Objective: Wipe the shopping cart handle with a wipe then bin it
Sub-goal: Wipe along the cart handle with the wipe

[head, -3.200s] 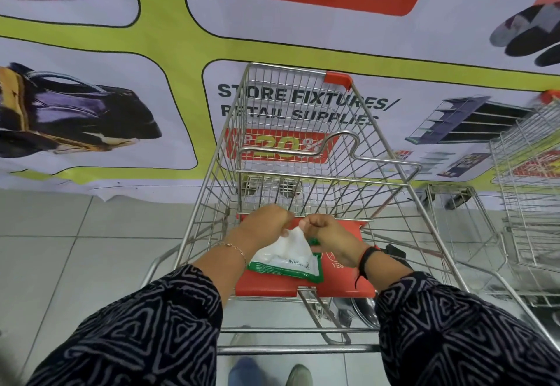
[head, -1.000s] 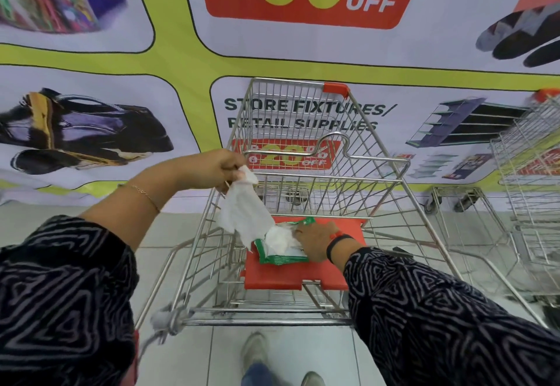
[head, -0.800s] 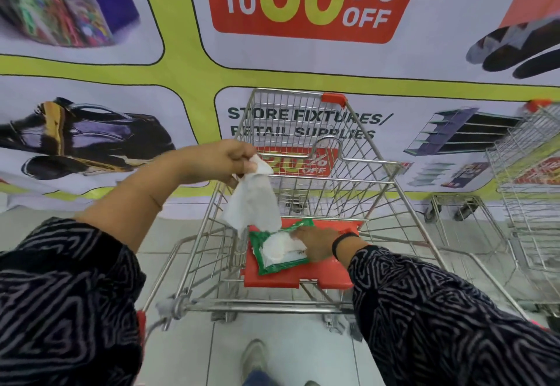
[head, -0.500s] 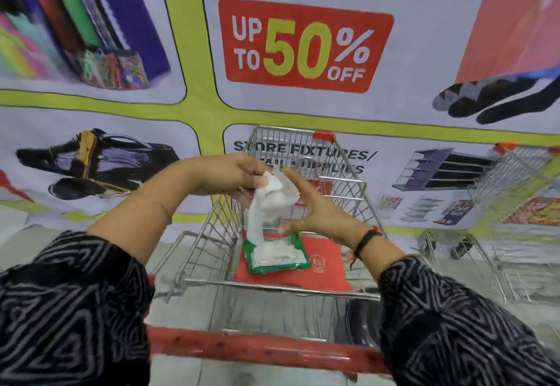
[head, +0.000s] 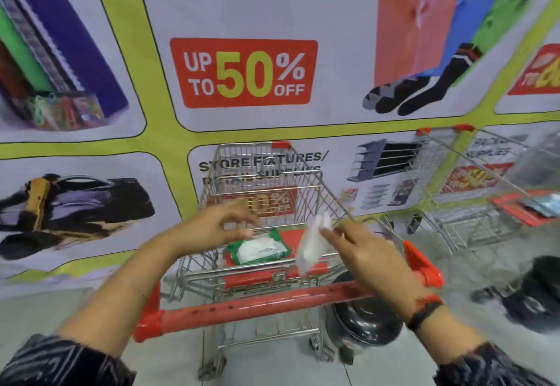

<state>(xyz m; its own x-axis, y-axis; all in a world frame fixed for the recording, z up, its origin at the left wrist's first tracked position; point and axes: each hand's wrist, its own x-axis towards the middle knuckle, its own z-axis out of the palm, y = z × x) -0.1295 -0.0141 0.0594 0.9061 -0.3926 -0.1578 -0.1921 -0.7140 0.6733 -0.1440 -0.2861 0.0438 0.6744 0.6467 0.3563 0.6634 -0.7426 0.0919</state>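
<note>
A white wipe (head: 312,241) hangs from the fingertips of my right hand (head: 360,252), above the right part of the cart. The cart's red handle (head: 257,305) runs across the view just below both hands. My left hand (head: 215,228) hovers with its fingers apart and nothing in it, over the green wipes pack (head: 260,247). That pack lies on the red child-seat flap (head: 291,238) of the wire shopping cart (head: 263,179). The frame is motion-blurred.
A printed sale banner (head: 242,73) covers the wall right behind the cart. A second wire cart (head: 472,191) stands to the right. A black round bin (head: 363,319) sits on the tiled floor under my right forearm, and another dark object (head: 539,291) lies at far right.
The wipe came free of the pack and passed from my left hand to my right. My left hand let go and opened. The view tilted up, bringing the red handle into sight.
</note>
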